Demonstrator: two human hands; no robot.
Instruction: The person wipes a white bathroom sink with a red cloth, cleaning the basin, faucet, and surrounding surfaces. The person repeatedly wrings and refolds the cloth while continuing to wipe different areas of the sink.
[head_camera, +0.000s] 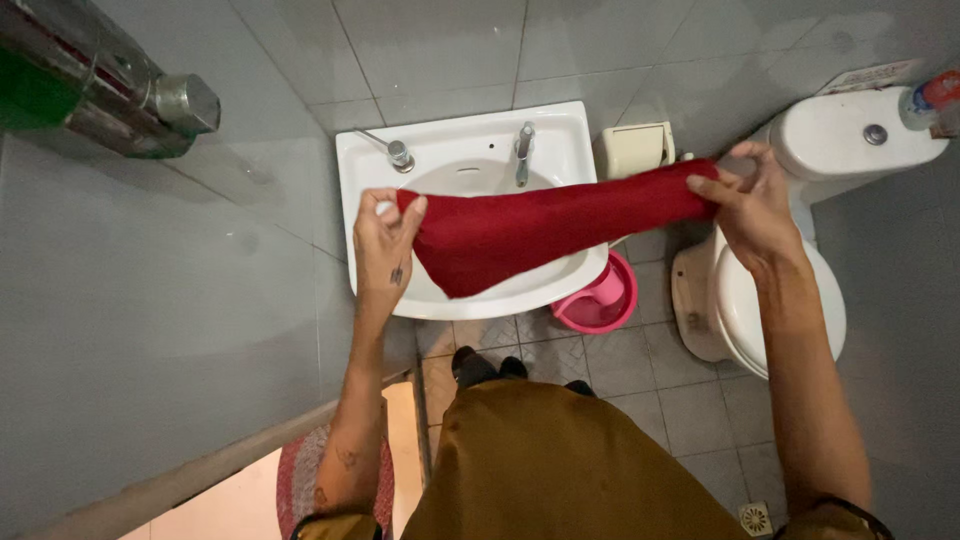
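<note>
Both hands (385, 245) (755, 210) stretch red cloth (540, 230) over sink (460, 150)

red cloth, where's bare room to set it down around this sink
The sink ledge between the two taps is bare, and so is the toilet tank lid. The floor between sink and toilet is crowded by the pink bucket.

Red cloth (540, 232) hides much of the sink (470, 160) basin, center frame. Pink bucket (600, 300) partly under the sink rim. Soap dispenser (100, 90) cut off upper left; red-capped bottle (935, 100) cut off right. Floor drain (755, 518) small, detail unclear.
</note>
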